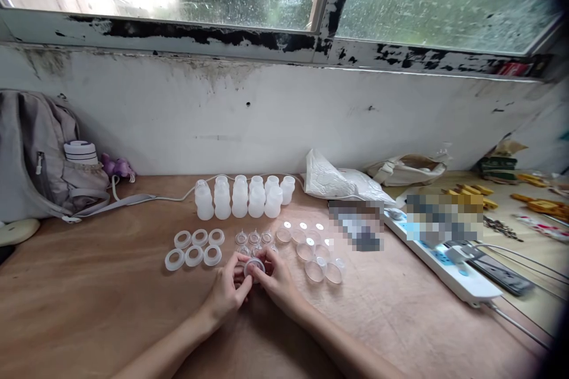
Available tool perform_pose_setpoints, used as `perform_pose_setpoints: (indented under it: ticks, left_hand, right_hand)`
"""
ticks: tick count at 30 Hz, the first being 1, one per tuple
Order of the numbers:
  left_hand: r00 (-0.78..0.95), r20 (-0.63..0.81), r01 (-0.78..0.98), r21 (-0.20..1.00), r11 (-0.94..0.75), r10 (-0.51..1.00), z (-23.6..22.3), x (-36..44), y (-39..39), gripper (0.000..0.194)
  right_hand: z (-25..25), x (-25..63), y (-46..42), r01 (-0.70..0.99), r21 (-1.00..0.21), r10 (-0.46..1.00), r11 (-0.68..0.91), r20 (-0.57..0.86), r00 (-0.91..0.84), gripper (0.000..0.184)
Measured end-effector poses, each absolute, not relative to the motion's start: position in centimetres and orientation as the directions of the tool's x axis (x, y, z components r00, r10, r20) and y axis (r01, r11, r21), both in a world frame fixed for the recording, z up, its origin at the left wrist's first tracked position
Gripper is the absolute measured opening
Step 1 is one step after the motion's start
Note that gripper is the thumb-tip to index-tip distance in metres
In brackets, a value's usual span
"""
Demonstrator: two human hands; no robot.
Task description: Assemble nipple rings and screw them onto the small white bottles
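Note:
My left hand point(229, 290) and my right hand point(278, 279) meet at the middle of the wooden table point(89, 302), fingers pinched together on a small clear plastic ring part point(254, 266). Just beyond them lie several small clear nipples point(253, 238). To the left sit several white screw rings point(194, 247). To the right lie several clear round caps point(316, 257). Further back stands a group of translucent white bottles point(242, 196).
A grey backpack point(38, 157) with a white cup leans on the wall at left. A crumpled white plastic bag point(333, 180) lies behind the caps. A white power strip point(448, 269) with cables and yellow parts point(471, 195) are on the right.

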State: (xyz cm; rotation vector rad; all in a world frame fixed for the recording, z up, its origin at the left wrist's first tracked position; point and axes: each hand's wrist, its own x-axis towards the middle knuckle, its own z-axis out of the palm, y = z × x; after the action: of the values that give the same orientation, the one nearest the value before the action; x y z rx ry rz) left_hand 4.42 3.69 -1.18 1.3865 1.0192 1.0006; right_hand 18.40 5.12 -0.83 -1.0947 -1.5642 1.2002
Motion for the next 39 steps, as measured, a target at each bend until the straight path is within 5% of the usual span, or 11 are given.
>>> perform_pose_setpoints:
  ticks: [20,39]
  left_hand:
    - [0.2,0.028,0.13,0.99,-0.055,0.979,-1.38,4.73,3.74,0.011]
    - [0.159,0.026,0.122,0.992,-0.045,0.987,-0.65,4.67,3.34,0.016]
  right_hand:
    - [-1.05,18.09,4.66,0.318,-0.901,0.953,0.297,0.259,-0.156,0.012]
    - [-0.82,18.19,4.74,0.243,-0.913,0.928,0.327,0.262,-0.263,0.005]
